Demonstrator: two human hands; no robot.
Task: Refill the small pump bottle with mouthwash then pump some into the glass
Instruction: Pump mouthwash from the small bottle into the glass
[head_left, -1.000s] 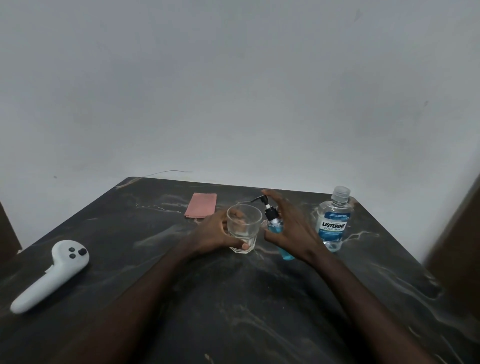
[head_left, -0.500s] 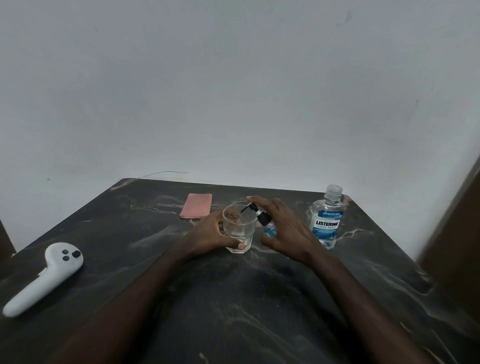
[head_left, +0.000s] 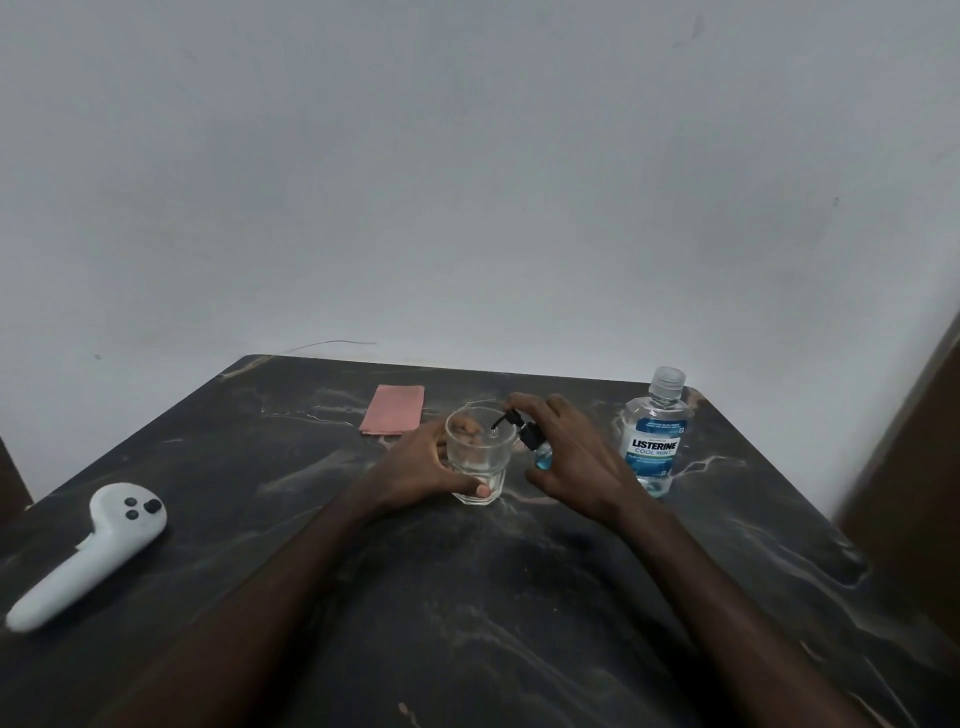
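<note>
**Pumping into the glass: where the stroke may fail**

Centre of the frame. The right hand (head_left: 576, 457) grips the small clear pump bottle (head_left: 531, 438), which holds blue liquid and has a black pump head. The forefinger lies curled over the head. The bottle is tilted leftward, so its spout reaches over the rim of the clear faceted drinking glass (head_left: 480, 467). The left hand (head_left: 421, 462) holds the glass, fingers wrapped round its far side and thumb on its near base. The glass stands on the dark marbled table (head_left: 467, 597).

The spout sits close to the rim rather than over the middle, so a firm stroke may send liquid onto the rim or down the outside. The tilt may also lift the intake tube clear of the liquid, so the pump draws air. Pressure on a leaning bottle may make it slip in the grip or knock the glass.

The large clear mouthwash bottle (head_left: 655, 436), capped, stands just right of the right hand. An outward swing of the wrist may topple it.
</note>
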